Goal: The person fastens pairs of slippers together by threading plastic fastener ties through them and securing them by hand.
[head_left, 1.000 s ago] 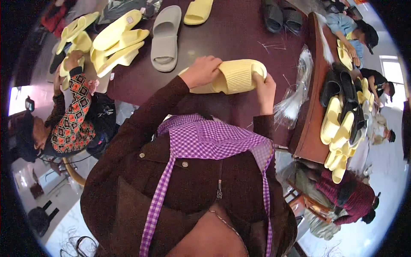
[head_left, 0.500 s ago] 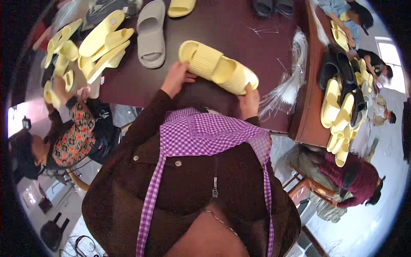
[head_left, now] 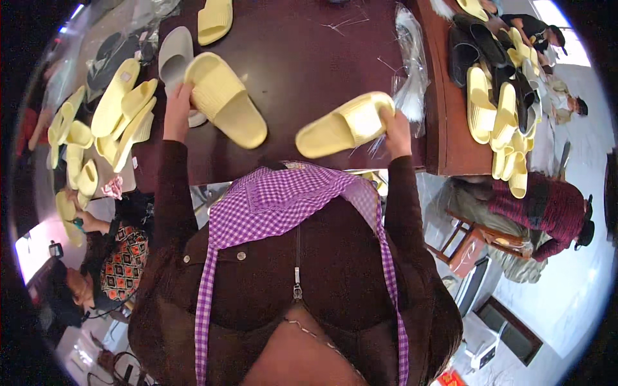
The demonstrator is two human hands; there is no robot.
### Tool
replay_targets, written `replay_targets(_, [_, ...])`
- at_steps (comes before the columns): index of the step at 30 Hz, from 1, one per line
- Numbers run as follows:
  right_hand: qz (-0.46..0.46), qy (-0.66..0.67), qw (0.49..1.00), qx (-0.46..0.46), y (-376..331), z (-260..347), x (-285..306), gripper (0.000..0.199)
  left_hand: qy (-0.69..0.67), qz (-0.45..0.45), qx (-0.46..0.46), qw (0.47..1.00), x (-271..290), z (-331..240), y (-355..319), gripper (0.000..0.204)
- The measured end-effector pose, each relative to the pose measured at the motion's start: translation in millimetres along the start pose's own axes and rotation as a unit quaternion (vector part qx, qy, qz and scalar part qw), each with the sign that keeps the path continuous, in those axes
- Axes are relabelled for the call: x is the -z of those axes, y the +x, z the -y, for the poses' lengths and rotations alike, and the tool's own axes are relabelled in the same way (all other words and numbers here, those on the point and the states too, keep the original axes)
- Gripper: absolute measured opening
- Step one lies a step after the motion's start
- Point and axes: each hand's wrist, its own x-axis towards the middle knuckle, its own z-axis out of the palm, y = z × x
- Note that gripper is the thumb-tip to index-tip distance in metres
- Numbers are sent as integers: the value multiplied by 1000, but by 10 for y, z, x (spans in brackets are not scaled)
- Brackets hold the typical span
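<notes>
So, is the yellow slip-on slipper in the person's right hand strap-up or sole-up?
Strap-up: the yellow slip-on slipper in the right hand shows its strap and footbed.

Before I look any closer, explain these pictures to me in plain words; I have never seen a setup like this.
There is no machine here: a person works with two bare hands. Every picture comes from one wide fisheye camera worn on that person's head, looking down, so straight edges bend near the rim. The left hand holds one yellow slipper, and the right hand holds a second yellow slipper. On the dark table lie a grey slipper, partly hidden, a third yellow slipper at the far side, and a clear bundle toward the right. The patterned sleeve at left belongs to someone else.
</notes>
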Motion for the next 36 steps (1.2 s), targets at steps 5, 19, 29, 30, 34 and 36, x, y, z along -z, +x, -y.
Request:
replay_targets(5, [24, -97, 980, 169, 379, 313, -512, 29, 94, 105, -41, 989, -485, 134, 292, 35])
replay_targets(19, [-37, -310, 935, 170, -133, -575, 240, 22, 156, -54, -80, 983, -564, 497, -655, 30])
replay_targets(29, [-124, -118, 979, -108, -236, -815, -56, 23, 46, 46, 11, 998, -1010, 479, -860, 27])
replay_targets(30, [-123, -127, 978, -107, -196, -830, -67, 22, 41, 57, 5, 998, -1079, 403, -880, 28])
replay_targets(34, [-113, -115, 980, -115, -217, -951, -13, 21, 57, 83, 7, 995, -1164, 358, -933, 28])
replay_targets(36, [-104, -107, 982, -116, -303, -904, -1, 20, 65, 85, 11, 994, -1162, 398, -952, 28])
